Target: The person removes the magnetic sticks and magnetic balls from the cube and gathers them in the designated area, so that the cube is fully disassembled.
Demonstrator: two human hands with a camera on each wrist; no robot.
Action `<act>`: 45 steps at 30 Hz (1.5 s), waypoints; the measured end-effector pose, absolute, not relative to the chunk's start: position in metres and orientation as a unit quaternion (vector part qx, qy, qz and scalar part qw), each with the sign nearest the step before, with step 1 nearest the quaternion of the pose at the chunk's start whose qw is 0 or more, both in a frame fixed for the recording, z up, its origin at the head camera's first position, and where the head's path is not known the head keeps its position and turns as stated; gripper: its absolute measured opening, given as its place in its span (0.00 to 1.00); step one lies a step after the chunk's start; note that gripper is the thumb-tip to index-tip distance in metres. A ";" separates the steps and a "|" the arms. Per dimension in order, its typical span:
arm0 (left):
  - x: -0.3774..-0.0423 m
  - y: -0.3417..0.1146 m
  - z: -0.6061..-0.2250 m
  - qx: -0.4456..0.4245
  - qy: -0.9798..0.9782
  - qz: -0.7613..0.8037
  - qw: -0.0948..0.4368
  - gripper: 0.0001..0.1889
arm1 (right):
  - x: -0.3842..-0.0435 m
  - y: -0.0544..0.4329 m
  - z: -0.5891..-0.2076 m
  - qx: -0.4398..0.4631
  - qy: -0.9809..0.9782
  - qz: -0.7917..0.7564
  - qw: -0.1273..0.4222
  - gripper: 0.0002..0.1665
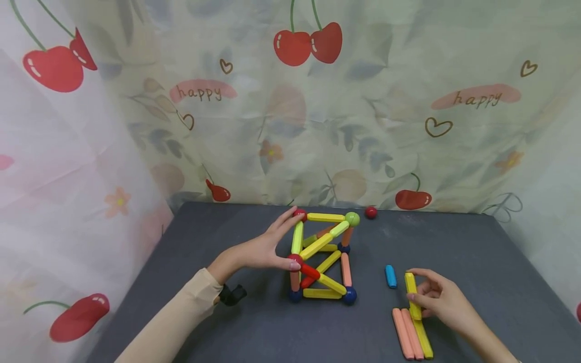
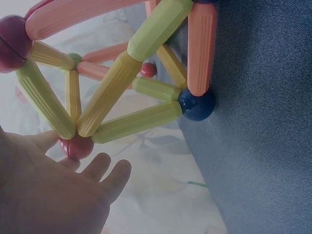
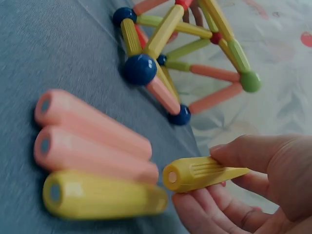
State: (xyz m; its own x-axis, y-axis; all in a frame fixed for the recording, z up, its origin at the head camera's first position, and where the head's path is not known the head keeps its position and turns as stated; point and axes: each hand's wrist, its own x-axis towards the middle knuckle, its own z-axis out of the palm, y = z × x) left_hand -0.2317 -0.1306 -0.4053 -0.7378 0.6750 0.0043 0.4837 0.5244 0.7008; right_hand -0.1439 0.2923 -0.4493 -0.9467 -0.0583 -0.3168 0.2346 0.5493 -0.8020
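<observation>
Pink sticks [image 1: 402, 334] lie nearest; just beyond, my right hand [image 1: 444, 300] pinches a yellow stick [image 1: 411, 286], long axis near-to-far, tilt hard to judge, right of the frame [image 1: 316, 246] my left hand [image 1: 258, 249] touches, fingers wide.

Blue balls [image 3: 140, 69] glossy plastic; held yellow rod [image 3: 195, 174] plastic (ridged sides); tabletop [image 2: 263, 131] matt, cloth-like.
</observation>
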 end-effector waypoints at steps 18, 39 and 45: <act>-0.232 -0.131 -0.405 0.339 0.862 0.351 0.137 0.56 | -0.122 0.329 -0.469 0.016 0.892 -0.391 0.226 0.42; -0.232 -0.130 -0.403 0.342 0.861 0.352 0.135 0.57 | -0.114 0.318 -0.474 0.064 0.909 -0.346 0.225 0.34; -0.232 -0.130 -0.404 0.341 0.861 0.351 0.135 0.57 | -0.114 0.317 -0.474 0.073 0.906 -0.353 0.223 0.34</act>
State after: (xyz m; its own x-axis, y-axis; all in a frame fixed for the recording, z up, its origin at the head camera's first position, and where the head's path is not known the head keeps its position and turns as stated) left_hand -0.2317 -0.1301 -0.4038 -0.7308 0.6826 0.0067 0.4925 0.5204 0.6976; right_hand -0.1136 0.3165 -0.4739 -0.8896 -0.0253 -0.4561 0.2901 0.7400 -0.6069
